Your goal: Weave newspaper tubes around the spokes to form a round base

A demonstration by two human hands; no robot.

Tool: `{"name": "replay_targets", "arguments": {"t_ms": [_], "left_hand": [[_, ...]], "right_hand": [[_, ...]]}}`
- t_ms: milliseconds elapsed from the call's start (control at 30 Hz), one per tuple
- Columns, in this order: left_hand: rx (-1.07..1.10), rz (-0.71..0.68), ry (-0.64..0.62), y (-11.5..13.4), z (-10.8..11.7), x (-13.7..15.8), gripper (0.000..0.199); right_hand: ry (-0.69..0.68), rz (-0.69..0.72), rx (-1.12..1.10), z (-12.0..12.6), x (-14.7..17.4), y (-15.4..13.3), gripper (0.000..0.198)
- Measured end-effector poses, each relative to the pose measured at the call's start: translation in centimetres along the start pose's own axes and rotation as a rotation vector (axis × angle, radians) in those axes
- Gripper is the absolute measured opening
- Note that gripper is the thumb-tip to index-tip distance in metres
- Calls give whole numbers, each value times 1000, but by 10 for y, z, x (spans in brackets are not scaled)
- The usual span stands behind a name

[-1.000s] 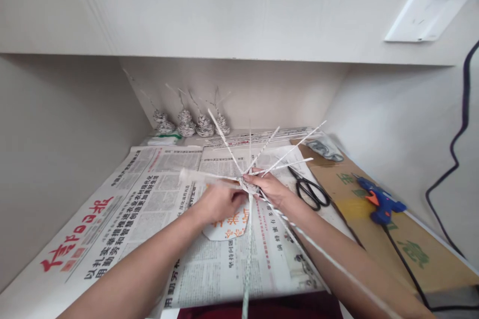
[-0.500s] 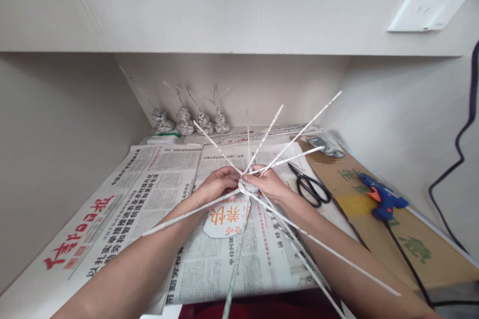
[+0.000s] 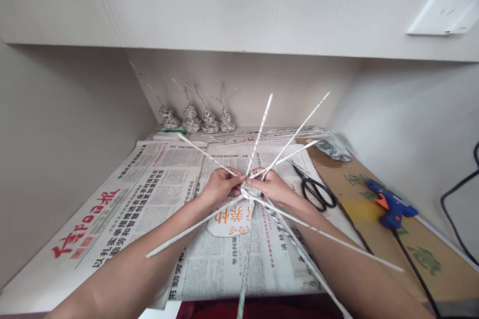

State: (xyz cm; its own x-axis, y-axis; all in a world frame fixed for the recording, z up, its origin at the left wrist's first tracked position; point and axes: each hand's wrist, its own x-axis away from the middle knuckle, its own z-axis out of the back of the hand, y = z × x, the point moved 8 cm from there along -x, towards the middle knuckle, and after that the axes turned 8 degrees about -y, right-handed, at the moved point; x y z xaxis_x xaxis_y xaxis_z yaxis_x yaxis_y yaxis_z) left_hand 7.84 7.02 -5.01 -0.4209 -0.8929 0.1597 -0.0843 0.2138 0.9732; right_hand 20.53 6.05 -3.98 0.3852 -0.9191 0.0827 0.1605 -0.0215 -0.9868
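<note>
Between my hands is a small woven piece (image 3: 250, 190) of rolled newspaper, with several long paper strips (image 3: 258, 132) fanning out from it in all directions. My left hand (image 3: 223, 183) pinches it from the left, its thumb and fingertips at the base of the strips. On the other side, my right hand (image 3: 270, 185) grips the piece, fingers curled around its edge. Parts of the fingers are hidden behind the weave. Just below lies a pale card (image 3: 230, 220) with orange characters, on the spread newspaper (image 3: 209, 269).
Several gourd-shaped woven pieces (image 3: 210, 122) stand at the back left. Spare paper strips (image 3: 262, 135) lie along the back. To the right are black-handled scissors (image 3: 318, 194), a grey cloth bundle (image 3: 334, 150) and a blue glue gun (image 3: 391, 204) on flattened cardboard (image 3: 430, 239).
The view has shifted slightly, moving the scene rightward. The far-left strip has swung lower and an upright one stands steeper near my left fingers. Both hands keep hold of the woven piece.
</note>
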Motion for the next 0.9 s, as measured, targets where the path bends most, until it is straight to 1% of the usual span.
{"name": "replay_targets", "arguments": {"t_ms": [100,200,367,433,567,633,733,800,900], "left_hand": [[25,-24,-6,2,-2,1,34],[33,-55,-13,5,-4,3,35],[5,-48,91,8,2,7,32],[9,-48,102,8,3,7,31],[11,-48,107,6,4,5,33],[0,-36,106,4,4,5,34],[-23,-30,113,3,4,5,36],[-44,-54,116,5,4,5,35],[-88,-87,95,7,3,4,34]], "right_hand": [[40,-13,4,2,0,1,20],[86,22,68,4,2,-4,20],[111,64,145,4,2,-9,17],[100,86,131,2,1,-8,17],[98,149,15,-2,-2,-6,19],[142,153,8,0,-2,-3,21],[261,165,107,7,0,-4,22],[337,173,170,11,3,-7,22],[370,184,217,13,4,-10,21]]}}
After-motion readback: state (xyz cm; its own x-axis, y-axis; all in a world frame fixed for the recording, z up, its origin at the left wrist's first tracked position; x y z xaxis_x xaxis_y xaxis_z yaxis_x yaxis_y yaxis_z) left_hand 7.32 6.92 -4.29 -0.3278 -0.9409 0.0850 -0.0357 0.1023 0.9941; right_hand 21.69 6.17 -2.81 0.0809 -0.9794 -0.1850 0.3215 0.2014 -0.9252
